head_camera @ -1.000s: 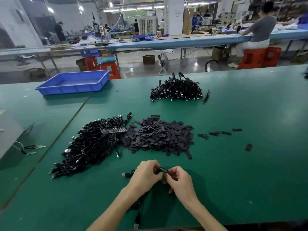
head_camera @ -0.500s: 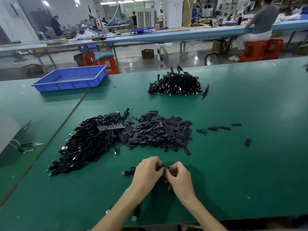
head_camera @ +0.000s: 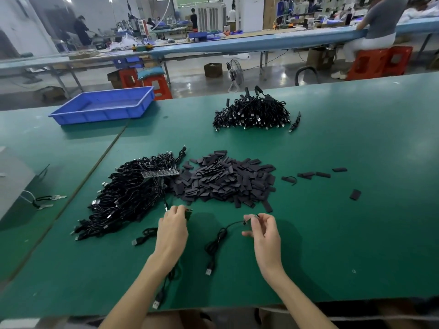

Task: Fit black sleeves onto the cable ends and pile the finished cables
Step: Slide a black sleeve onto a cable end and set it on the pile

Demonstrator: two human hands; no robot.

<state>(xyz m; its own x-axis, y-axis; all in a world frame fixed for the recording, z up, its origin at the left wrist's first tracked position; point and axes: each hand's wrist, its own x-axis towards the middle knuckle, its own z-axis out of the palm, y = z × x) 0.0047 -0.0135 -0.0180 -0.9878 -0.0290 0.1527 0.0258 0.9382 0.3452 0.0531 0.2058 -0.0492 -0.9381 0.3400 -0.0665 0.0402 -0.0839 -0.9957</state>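
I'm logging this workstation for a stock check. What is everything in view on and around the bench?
table: one, green, fills the foreground
tray: one, blue, far left on the table
far cable pile: one, black, far centre
near cable pile: one, black, left of the sleeves
sleeve pile: one, black, centre
loose sleeves: about five, black, scattered right of the pile
held cable: one, black, between the hands
loose cables: two, black, beside and under the left forearm
stools: several, red, on the floor behind
dark piece: one, probably a sleeve, at the left fingers
left hand: grips the dark piece
right hand: pinches the held cable's end
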